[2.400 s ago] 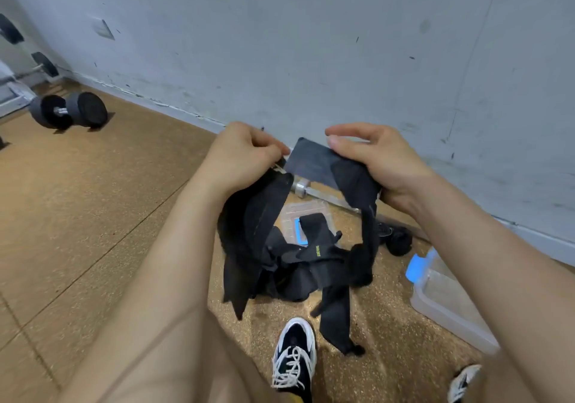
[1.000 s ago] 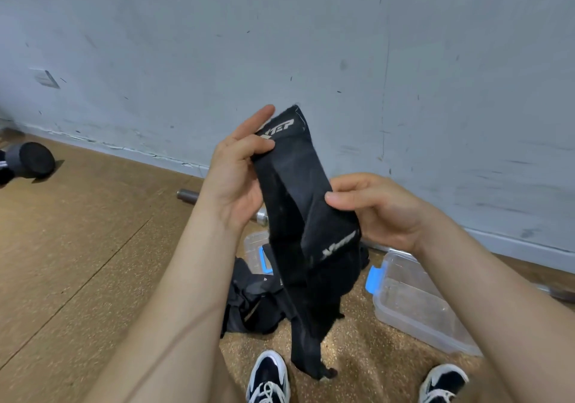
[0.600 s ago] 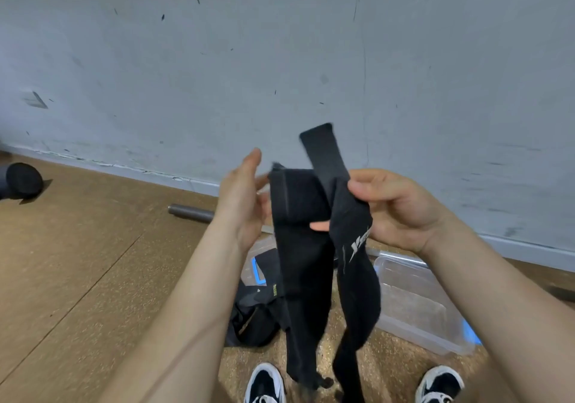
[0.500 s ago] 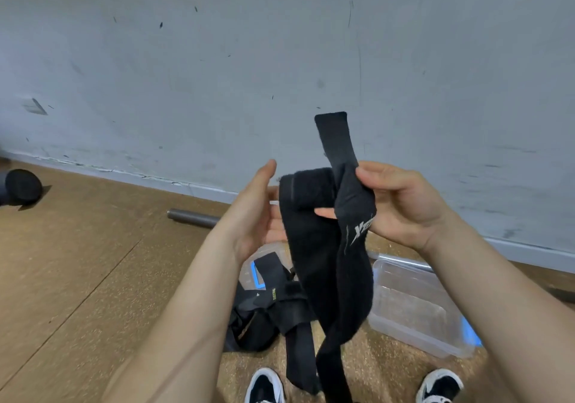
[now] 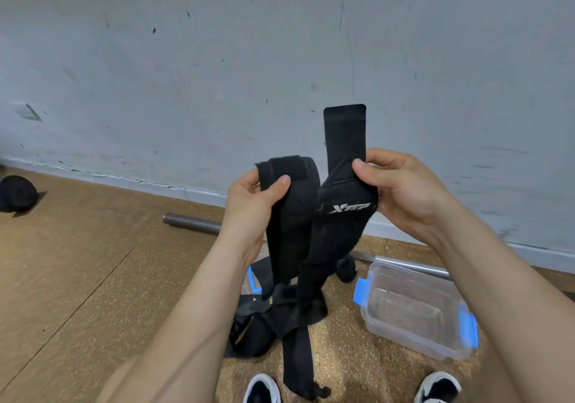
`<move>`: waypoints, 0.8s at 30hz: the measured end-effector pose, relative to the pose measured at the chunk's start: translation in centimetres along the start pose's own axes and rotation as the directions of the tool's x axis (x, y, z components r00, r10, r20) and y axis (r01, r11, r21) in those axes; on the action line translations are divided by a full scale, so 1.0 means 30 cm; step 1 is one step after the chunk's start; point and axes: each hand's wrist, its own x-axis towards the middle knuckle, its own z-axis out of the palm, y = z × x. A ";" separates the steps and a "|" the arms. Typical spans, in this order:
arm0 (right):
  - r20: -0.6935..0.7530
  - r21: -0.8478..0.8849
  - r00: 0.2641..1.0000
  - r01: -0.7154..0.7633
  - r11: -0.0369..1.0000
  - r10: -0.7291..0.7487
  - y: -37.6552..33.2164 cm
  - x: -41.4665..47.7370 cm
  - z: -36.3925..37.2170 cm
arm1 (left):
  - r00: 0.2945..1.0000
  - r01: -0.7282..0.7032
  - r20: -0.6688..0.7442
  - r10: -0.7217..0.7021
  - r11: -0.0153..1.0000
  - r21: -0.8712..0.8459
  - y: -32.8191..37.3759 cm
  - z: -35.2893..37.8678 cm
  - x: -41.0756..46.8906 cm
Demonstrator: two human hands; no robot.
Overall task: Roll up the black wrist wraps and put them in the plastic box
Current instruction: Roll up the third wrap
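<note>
I hold a long black wrist wrap [image 5: 336, 231] up in front of the wall. My left hand [image 5: 252, 203] grips its folded Velcro end between thumb and fingers. My right hand [image 5: 401, 191] pinches the other end just above a white logo, and that end's tab sticks straight up. The rest of the wrap hangs down to the floor between my shoes. More black wraps [image 5: 267, 318] lie in a heap on the floor below my left forearm. A clear plastic box [image 5: 413, 309] with blue clips stands open on the floor at lower right.
A clear lid with a blue clip [image 5: 250, 281] lies partly under the heap. A metal bar [image 5: 193, 223] runs along the foot of the grey wall. A small black roll [image 5: 346, 270] lies near the box. A black dumbbell [image 5: 17, 192] sits at far left. My shoes [image 5: 261, 388] are at the bottom edge.
My left hand, which was open beside the wrap, has closed on the Velcro end. My right hand has drawn its end a little to the right, so the two ends stand apart.
</note>
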 end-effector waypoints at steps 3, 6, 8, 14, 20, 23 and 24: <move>0.031 -0.015 0.998 0.059 0.998 -0.059 0.001 -0.009 0.012 | 1.000 -0.021 -0.001 0.021 0.999 0.025 -0.005 0.016 -0.002; 0.044 -0.020 0.993 0.109 0.994 -0.109 0.018 -0.006 0.035 | 0.998 -0.020 0.055 0.021 1.000 -0.011 -0.010 0.037 -0.012; 0.046 -0.074 0.992 0.119 0.990 -0.116 0.032 -0.001 0.054 | 0.996 -0.018 0.087 0.020 1.000 -0.019 -0.015 0.050 -0.021; -0.066 -0.149 0.983 0.161 0.976 -0.172 0.055 0.005 0.096 | 0.983 -0.062 0.175 0.060 0.998 0.005 -0.017 0.072 -0.035; -0.109 0.059 0.976 0.197 0.979 -0.190 0.063 0.007 0.124 | 0.971 -0.167 0.179 0.157 0.985 0.043 -0.020 0.093 -0.049; -0.081 0.140 0.979 0.195 0.971 -0.185 0.053 0.013 0.113 | 0.948 -0.277 0.200 0.247 0.950 0.141 -0.027 0.094 -0.051; -0.070 0.149 0.981 0.191 0.970 -0.183 0.051 0.014 0.111 | 0.942 -0.301 0.203 0.267 0.940 0.162 -0.027 0.093 -0.052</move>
